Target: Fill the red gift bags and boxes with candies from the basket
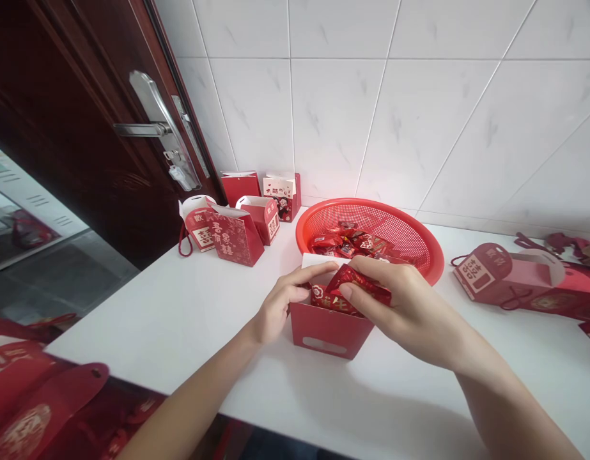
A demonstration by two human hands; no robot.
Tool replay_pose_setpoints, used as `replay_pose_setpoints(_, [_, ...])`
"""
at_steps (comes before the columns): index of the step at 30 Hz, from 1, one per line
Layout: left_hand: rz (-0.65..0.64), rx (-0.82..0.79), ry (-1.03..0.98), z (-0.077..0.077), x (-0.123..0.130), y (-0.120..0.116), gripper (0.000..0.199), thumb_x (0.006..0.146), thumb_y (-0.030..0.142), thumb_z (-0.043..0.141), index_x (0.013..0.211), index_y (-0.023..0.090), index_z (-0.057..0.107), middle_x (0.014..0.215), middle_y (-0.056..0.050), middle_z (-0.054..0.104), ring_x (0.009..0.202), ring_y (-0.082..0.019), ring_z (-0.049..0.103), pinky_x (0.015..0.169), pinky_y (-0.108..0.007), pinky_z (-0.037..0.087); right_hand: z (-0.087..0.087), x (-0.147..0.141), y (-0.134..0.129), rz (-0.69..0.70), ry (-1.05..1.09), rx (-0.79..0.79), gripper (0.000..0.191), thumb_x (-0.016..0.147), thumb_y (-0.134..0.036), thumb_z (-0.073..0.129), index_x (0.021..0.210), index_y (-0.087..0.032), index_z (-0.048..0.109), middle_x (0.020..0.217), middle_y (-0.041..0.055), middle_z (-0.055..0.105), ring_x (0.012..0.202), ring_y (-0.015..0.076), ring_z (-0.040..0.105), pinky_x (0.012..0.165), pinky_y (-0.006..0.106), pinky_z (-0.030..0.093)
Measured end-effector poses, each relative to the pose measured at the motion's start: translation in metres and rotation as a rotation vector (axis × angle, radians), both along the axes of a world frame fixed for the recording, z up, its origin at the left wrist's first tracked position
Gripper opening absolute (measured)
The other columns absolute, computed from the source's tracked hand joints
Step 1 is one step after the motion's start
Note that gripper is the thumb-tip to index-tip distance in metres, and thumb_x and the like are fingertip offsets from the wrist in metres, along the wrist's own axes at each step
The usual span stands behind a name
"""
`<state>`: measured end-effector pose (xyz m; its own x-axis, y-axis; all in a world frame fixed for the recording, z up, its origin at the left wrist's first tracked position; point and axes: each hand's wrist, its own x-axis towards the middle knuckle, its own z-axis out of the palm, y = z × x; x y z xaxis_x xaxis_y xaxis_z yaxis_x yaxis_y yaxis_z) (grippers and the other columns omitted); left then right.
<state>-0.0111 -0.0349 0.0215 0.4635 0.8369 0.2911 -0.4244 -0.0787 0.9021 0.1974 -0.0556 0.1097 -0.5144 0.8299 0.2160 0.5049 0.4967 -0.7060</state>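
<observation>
A red paper gift box (330,322) stands upright on the white table, its top uncovered and red wrapped packets showing inside. My left hand (280,303) grips the box at its left side, with fingers reaching over the upper edge. Between the thumb and fingers of my right hand (404,300) is a shiny red snack packet (351,278), held in the mouth of the box. Just behind the box sits a red plastic basket (431,249) containing several red wrapped sweets (347,239). My fingers partly hide the box's contents.
Several red gift boxes (237,236) stand at the table's back left, near a dark wooden door (84,96). More boxes (505,275) with cords lie to the right. Further red boxes (40,396) are at lower left, below the table edge. A tiled wall (337,121) rises behind.
</observation>
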Motion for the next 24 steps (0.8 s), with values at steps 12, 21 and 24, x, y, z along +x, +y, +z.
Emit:
replay_pose_setpoints(12, [0.064,0.020,0.097,0.0025,-0.0012,0.0005,0.053,0.086,0.025,0.050,0.135,0.022,0.070,0.141,-0.005,0.068,0.129,-0.035,0.062,0.098,-0.040,0.052,0.0004,-0.0011,0.0028,0.006,0.013,-0.016,0.027,0.101,-0.024,0.048,0.075,-0.021,0.042,0.063,-0.0047,0.043,0.056,0.0106,0.035,0.049,0.026,0.026])
replay_pose_setpoints(21, [0.070,0.062,0.134,0.0050,-0.0012,-0.0004,0.053,0.087,0.023,0.048,0.135,0.019,0.069,0.137,-0.007,0.070,0.127,-0.035,0.062,0.101,-0.042,0.049,-0.0005,-0.0032,0.0052,-0.030,0.363,-0.091,0.027,0.104,-0.034,0.050,0.080,-0.021,0.047,0.073,-0.0011,0.057,0.063,0.0126,0.056,0.058,0.026,0.045])
replay_pose_setpoints(24, [0.100,0.071,0.175,0.0032,-0.0029,0.0001,0.053,0.087,0.025,0.050,0.135,0.020,0.069,0.142,-0.007,0.067,0.129,-0.036,0.060,0.103,-0.042,0.047,0.0012,-0.0044,0.0052,-0.033,0.455,-0.146,0.018,0.101,-0.021,0.045,0.084,-0.021,0.050,0.077,-0.0002,0.060,0.067,0.0137,0.061,0.063,0.027,0.050])
